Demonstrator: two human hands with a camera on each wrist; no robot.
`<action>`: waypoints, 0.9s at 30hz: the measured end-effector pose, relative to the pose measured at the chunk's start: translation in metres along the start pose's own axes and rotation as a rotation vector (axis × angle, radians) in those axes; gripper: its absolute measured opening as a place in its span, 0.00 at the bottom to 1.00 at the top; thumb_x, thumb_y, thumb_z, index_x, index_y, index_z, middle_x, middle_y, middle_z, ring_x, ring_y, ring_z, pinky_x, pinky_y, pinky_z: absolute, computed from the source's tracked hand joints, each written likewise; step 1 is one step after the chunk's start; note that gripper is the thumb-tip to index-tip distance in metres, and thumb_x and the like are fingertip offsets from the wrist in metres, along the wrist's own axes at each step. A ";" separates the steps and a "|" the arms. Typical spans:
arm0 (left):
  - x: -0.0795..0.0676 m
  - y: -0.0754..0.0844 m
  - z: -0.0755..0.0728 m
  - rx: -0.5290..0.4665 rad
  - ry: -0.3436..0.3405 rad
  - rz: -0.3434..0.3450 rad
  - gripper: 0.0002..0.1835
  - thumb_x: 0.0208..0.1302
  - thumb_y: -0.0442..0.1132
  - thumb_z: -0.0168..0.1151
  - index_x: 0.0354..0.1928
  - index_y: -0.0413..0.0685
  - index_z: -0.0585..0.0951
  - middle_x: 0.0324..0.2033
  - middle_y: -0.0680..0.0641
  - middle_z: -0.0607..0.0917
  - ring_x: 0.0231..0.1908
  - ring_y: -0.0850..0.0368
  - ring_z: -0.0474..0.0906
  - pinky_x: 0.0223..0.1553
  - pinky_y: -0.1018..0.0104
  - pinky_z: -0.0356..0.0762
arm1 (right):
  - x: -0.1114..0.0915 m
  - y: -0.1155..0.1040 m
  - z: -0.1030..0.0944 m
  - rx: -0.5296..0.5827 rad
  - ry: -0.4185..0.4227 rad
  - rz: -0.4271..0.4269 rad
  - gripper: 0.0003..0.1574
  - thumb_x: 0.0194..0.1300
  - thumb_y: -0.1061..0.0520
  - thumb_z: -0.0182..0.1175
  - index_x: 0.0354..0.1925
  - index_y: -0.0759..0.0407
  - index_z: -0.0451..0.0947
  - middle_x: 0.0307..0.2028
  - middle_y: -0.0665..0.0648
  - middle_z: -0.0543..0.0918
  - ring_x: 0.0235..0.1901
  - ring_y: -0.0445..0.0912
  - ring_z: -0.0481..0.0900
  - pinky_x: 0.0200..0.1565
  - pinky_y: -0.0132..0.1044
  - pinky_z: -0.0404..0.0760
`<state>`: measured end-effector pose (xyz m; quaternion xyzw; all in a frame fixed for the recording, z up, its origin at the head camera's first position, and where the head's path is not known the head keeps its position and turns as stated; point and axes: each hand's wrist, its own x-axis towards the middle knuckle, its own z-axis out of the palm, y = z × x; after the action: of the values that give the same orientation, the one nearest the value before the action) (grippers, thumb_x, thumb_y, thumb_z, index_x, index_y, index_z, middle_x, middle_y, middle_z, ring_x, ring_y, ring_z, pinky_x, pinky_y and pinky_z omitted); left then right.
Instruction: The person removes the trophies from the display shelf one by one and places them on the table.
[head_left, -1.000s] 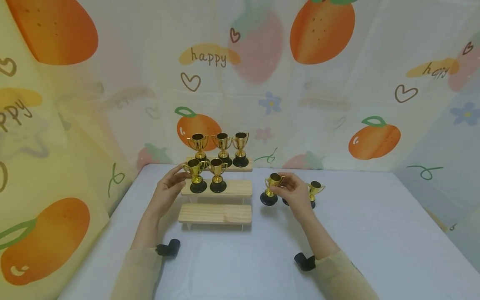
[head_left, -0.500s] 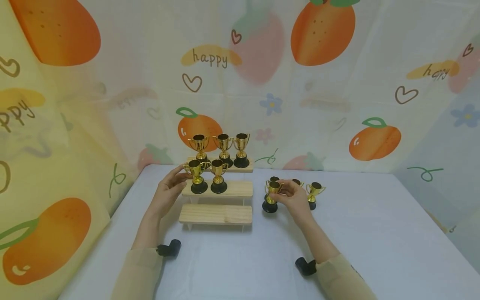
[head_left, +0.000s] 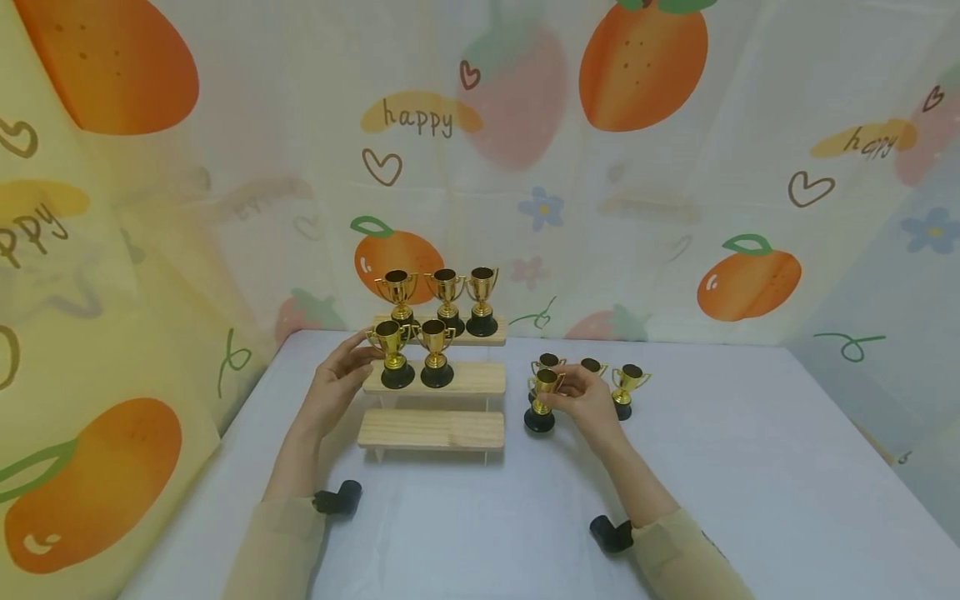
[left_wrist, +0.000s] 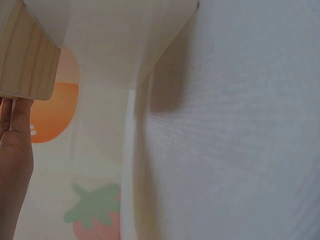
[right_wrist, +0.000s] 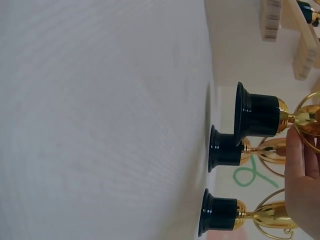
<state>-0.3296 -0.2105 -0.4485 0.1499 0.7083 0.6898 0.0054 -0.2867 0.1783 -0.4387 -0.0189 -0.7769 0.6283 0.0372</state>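
Note:
My right hand (head_left: 592, 407) pinches a small gold trophy cup (head_left: 546, 382) with a black base, right of the stand. Seen from the right wrist, this trophy's black base (right_wrist: 257, 115) hangs above the white cloth, upright. Behind it on the table stand more trophies (head_left: 630, 379), partly covered by the hand. My left hand (head_left: 337, 387) stays at the left end of the middle shelf (head_left: 480, 377), fingertips beside the handle of the left trophy (head_left: 389, 337) there. In the left wrist view its extended fingers (left_wrist: 20, 117) meet the wooden board's end (left_wrist: 30, 60).
Another trophy (head_left: 435, 337) shares the middle shelf, and three trophies (head_left: 446, 287) line the top shelf (head_left: 495, 335). The lowest shelf (head_left: 431, 429) is bare wood. A fruit-printed cloth (head_left: 637, 192) hangs behind the white table (head_left: 480, 533).
My right hand has lowered the trophy toward the table's front, uncovering the trophies behind it; over the last half second it moves only slightly. The left hand keeps its place.

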 end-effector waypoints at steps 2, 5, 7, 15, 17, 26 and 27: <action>-0.001 0.000 0.000 -0.010 0.000 0.014 0.30 0.74 0.34 0.52 0.75 0.58 0.61 0.48 0.67 0.80 0.55 0.72 0.74 0.60 0.83 0.67 | 0.000 0.000 0.000 -0.011 -0.004 0.005 0.30 0.52 0.67 0.72 0.54 0.65 0.76 0.46 0.57 0.84 0.40 0.38 0.81 0.43 0.24 0.79; -0.001 -0.001 -0.001 -0.002 0.003 0.022 0.30 0.74 0.34 0.52 0.75 0.58 0.61 0.48 0.67 0.80 0.54 0.72 0.74 0.58 0.85 0.67 | 0.000 0.000 0.000 -0.026 -0.008 0.006 0.30 0.52 0.67 0.72 0.54 0.65 0.76 0.48 0.60 0.84 0.41 0.41 0.82 0.42 0.25 0.79; -0.002 -0.001 -0.001 0.011 0.004 0.019 0.30 0.74 0.35 0.52 0.75 0.59 0.61 0.48 0.68 0.80 0.55 0.72 0.74 0.58 0.85 0.67 | -0.001 0.000 0.000 -0.033 -0.009 0.010 0.30 0.52 0.66 0.72 0.54 0.64 0.76 0.49 0.61 0.84 0.42 0.43 0.82 0.42 0.25 0.79; 0.000 -0.003 0.000 -0.008 -0.019 0.053 0.30 0.74 0.32 0.51 0.74 0.59 0.63 0.49 0.66 0.81 0.55 0.71 0.75 0.57 0.83 0.69 | -0.007 0.000 -0.004 -0.083 -0.024 0.047 0.30 0.52 0.63 0.73 0.54 0.64 0.76 0.47 0.60 0.83 0.42 0.43 0.81 0.43 0.29 0.77; 0.000 -0.004 0.000 -0.005 -0.023 0.065 0.30 0.74 0.31 0.50 0.74 0.59 0.63 0.49 0.66 0.81 0.55 0.70 0.75 0.57 0.82 0.69 | -0.007 0.001 -0.004 -0.089 -0.029 0.061 0.31 0.52 0.62 0.74 0.54 0.63 0.76 0.48 0.59 0.83 0.43 0.43 0.81 0.44 0.29 0.77; 0.000 -0.002 0.000 0.021 -0.012 0.058 0.30 0.74 0.32 0.50 0.75 0.59 0.62 0.49 0.66 0.81 0.55 0.73 0.74 0.57 0.83 0.68 | -0.005 0.002 -0.004 -0.081 -0.055 0.076 0.30 0.51 0.62 0.73 0.53 0.62 0.76 0.45 0.56 0.82 0.42 0.41 0.81 0.43 0.29 0.78; 0.000 -0.002 0.000 0.022 -0.011 0.058 0.30 0.74 0.32 0.50 0.75 0.59 0.62 0.49 0.66 0.81 0.55 0.73 0.74 0.57 0.83 0.68 | -0.005 0.003 -0.004 -0.080 -0.057 0.079 0.30 0.51 0.63 0.73 0.53 0.63 0.76 0.44 0.56 0.83 0.42 0.41 0.81 0.43 0.29 0.79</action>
<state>-0.3300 -0.2100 -0.4501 0.1743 0.7111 0.6810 -0.0122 -0.2818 0.1825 -0.4405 -0.0330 -0.8007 0.5981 -0.0103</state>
